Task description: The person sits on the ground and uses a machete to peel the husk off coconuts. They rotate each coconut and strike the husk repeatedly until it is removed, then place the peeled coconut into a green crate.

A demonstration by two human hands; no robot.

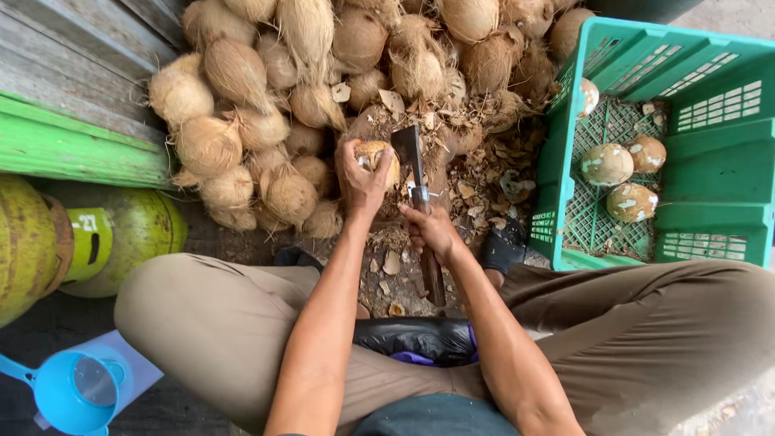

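Left hand [361, 179] closed around a half-husked coconut [378, 153] before the heaped coconut pile [266, 105], right hand [432, 230] gripped tight on a cleaver [410, 153], blade touching the coconut, green crate [565, 145] holding peeled coconuts [607, 164] beside.

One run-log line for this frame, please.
left hand: grips brown husked coconut | right hand: holds wooden-handled steel cleaver, blade at coconut | green plastic crate: peeled coconuts

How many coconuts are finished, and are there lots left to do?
Four trimmed, pale round coconuts lie in the green plastic crate, so those look done. The left hand holds one brown coconut while the right hand grips a wooden-handled cleaver against it. A big heap of hairy brown coconuts remains.
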